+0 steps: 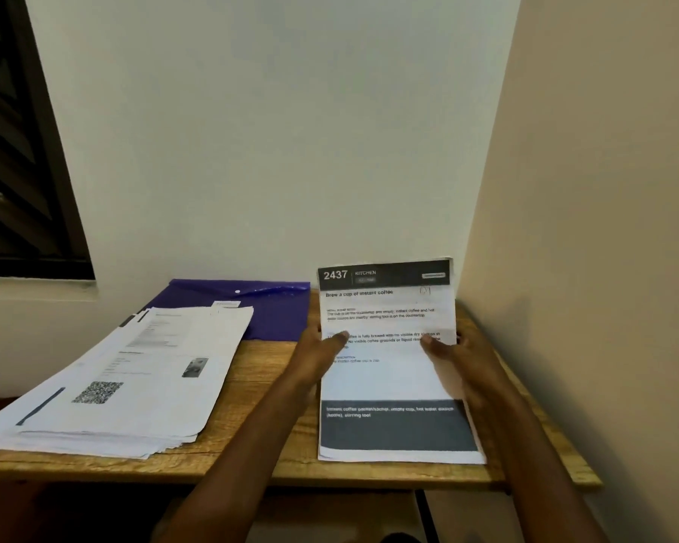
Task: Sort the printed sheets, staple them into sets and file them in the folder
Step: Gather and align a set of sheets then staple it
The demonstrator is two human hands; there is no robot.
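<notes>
Left hand [322,346] and right hand [453,348] both gripping one small stack of white printed sheets headed "2437 KITCHEN" [392,370], thumbs laid over the front page, other fingers hidden behind, one hand at each side edge. Stack tilted up, lower edge on or just above the light wooden table [259,386]; cannot tell which, nor how many pages within.

Left of that held stack, well apart: one large fanned pile of loose white printed sheets [126,382], too many and too overlapped to count. Behind the held stack and to its left, against the wall: one flat purple plastic snap-button folder [275,311], flap closed, its near corner under the loose pile.

Judged early to midway: sorting apparently under way, one set pulled together and being squared. No stapler in sight, no staple visible. Nothing seen filed. Most sheets left to sort.
</notes>
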